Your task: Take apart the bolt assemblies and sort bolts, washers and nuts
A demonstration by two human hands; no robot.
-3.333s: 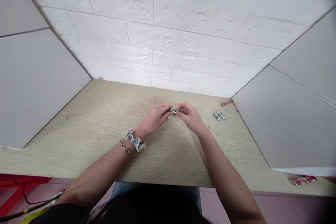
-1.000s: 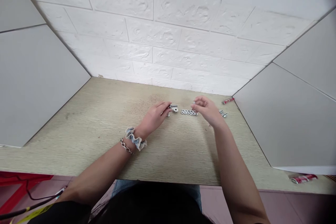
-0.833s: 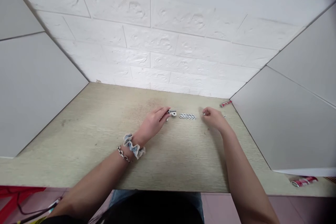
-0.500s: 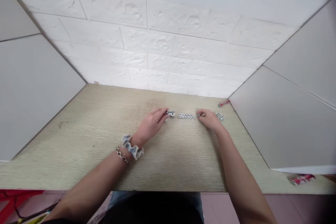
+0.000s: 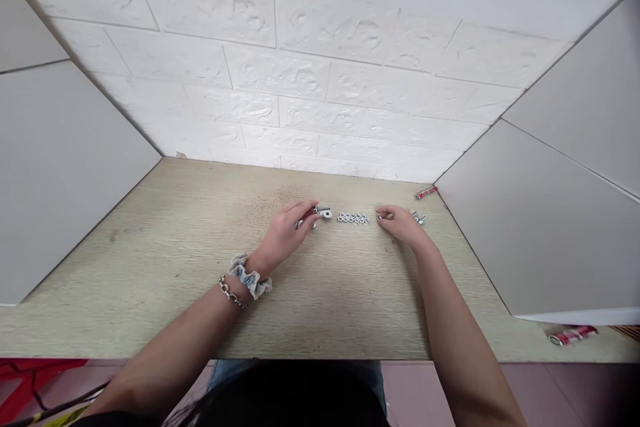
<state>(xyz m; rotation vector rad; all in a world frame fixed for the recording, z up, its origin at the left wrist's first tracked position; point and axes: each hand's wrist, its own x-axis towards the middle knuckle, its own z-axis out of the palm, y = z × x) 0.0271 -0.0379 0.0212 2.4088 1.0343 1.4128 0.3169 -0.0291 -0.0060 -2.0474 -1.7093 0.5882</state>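
Note:
My left hand [image 5: 286, 231] has its thumb and forefinger closed around a metal bolt [image 5: 324, 209], whose shank points right. Just beyond those fingertips a flat round washer [image 5: 327, 215] shows, and other small metal pieces are partly hidden under the fingers. To the right, several silver hex nuts [image 5: 353, 218] lie in two neat rows on the tabletop. My right hand [image 5: 399, 223] is beyond the right end of the rows, its thumb and forefinger pinched on a small metal nut [image 5: 379, 217]. Several bolts [image 5: 421, 219] lie right of that hand, partly covered by it.
The wooden tabletop [image 5: 150, 267] ends at a white brick-patterned wall [image 5: 300, 110]. Grey panels [image 5: 500, 213] close off both sides. A red cylinder [image 5: 426, 193] lies in the back right corner, another red cylinder [image 5: 573, 335] near the front right edge.
My left hand has drawn slightly left, uncovering more of the washer. My right hand stays almost in place. The whole view has shifted a little.

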